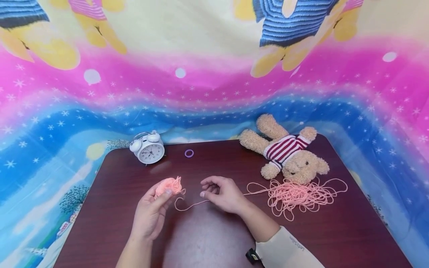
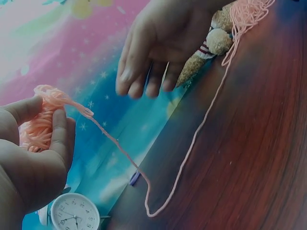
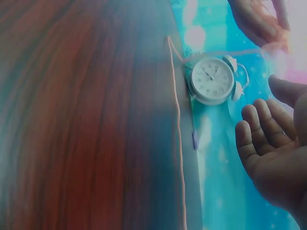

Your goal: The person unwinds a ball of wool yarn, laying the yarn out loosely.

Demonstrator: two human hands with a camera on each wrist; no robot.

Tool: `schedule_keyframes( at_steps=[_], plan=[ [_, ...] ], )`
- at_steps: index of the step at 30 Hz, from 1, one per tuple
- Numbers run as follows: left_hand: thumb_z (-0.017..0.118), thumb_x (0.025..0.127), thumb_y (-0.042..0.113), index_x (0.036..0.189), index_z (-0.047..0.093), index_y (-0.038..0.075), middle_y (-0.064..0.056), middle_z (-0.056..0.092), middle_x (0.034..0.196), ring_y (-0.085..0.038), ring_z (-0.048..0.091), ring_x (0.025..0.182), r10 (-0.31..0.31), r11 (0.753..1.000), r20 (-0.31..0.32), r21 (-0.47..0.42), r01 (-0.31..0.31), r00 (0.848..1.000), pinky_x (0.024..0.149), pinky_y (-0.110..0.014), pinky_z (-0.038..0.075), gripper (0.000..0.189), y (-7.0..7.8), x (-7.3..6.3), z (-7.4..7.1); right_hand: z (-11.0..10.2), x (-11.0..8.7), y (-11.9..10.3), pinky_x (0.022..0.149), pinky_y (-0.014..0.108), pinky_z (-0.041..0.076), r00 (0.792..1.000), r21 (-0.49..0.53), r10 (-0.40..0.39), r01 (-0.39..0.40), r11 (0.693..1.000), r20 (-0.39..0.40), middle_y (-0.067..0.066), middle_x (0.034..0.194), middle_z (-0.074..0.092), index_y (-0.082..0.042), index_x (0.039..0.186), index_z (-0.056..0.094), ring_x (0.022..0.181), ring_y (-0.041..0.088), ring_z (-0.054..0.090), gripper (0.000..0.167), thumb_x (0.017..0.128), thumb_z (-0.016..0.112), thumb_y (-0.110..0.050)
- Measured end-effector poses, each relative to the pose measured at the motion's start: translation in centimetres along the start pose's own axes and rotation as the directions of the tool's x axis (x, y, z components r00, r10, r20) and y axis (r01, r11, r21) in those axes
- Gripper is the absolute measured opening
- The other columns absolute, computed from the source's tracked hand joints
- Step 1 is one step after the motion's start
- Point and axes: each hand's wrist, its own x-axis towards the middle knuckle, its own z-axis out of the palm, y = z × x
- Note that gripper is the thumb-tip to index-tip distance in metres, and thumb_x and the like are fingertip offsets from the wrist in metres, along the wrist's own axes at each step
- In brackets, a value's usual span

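A small bundle of peach-pink yarn is pinched between the thumb and fingers of my left hand, above the left part of the table. One strand hangs from the bundle, dips and runs right, passing below my right hand to a loose tangled heap of the same yarn. Loosely bent fingers show on the right hand, with nothing between them; in the left wrist view the strand hangs apart from that hand. In the right wrist view its palm and fingers lie spread beside the blurred bundle.
A white twin-bell alarm clock stands at the table's back left. Right of it lies a purple ring. A teddy bear in a striped shirt lies at the back right, its head against the yarn heap. Behind the dark wooden table hangs a printed cloth.
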Motion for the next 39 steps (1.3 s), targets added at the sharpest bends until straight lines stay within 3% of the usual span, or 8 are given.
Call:
schedule_keyframes(
  at_steps=[8,14,19,32,39],
  plan=[
    [0.061,0.1,-0.006,0.131,0.058,0.002,-0.006,0.071,0.119,-0.014,0.071,0.102,-0.036,0.999,0.005,-0.023,0.036,0.999,0.094,-0.03,0.058,0.032,-0.1,0.0,1.3,2.7,0.7,-0.8,0.081,0.025,0.06,0.998,0.058,-0.039,0.035,0.998,0.057,0.007,0.106,0.077,-0.009,0.119,0.073,0.089,0.008,0.072,0.031,0.09,0.081,-0.016],
    [0.061,0.1,-0.005,0.132,0.057,0.002,-0.007,0.071,0.122,-0.014,0.07,0.105,-0.035,0.999,0.019,-0.029,0.035,0.999,0.095,-0.029,0.058,0.033,0.1,-0.1,1.5,3.4,0.7,-1.0,0.071,0.021,0.058,0.999,0.019,-0.027,0.027,0.999,0.046,-0.007,0.09,0.075,-0.012,0.107,0.078,0.077,0.002,0.068,0.017,0.092,0.079,-0.02],
    [0.06,0.101,-0.005,0.13,0.058,0.003,-0.005,0.071,0.119,-0.013,0.071,0.101,-0.02,0.999,0.0,-0.031,0.02,1.0,0.093,-0.029,0.058,0.031,0.4,-0.1,1.0,2.7,0.4,-0.9,0.067,0.021,0.055,0.999,-0.035,-0.04,0.041,0.999,0.022,-0.015,0.083,0.073,-0.016,0.1,0.081,0.073,-0.001,0.064,0.009,0.093,0.078,-0.021],
    [0.058,0.101,-0.007,0.128,0.06,0.005,-0.004,0.072,0.116,-0.012,0.071,0.099,0.003,0.998,-0.044,-0.059,-0.006,0.999,0.09,-0.026,0.059,0.029,1.3,-0.1,-0.6,0.4,-0.4,-0.4,0.064,0.023,0.056,1.0,-0.044,-0.01,0.01,0.999,0.005,-0.012,0.082,0.073,-0.008,0.105,0.08,0.068,0.002,0.066,0.016,0.095,0.077,-0.02],
    [0.057,0.102,-0.008,0.128,0.062,0.004,-0.007,0.072,0.117,-0.014,0.072,0.104,0.036,0.996,-0.037,-0.085,-0.039,0.999,0.094,-0.027,0.057,0.03,2.1,-0.2,-1.9,-1.3,-1.1,0.1,0.065,0.024,0.057,1.0,-0.071,0.023,-0.023,0.997,-0.008,-0.012,0.084,0.075,-0.016,0.103,0.08,0.068,0.002,0.067,0.01,0.094,0.078,-0.02]
  ],
)
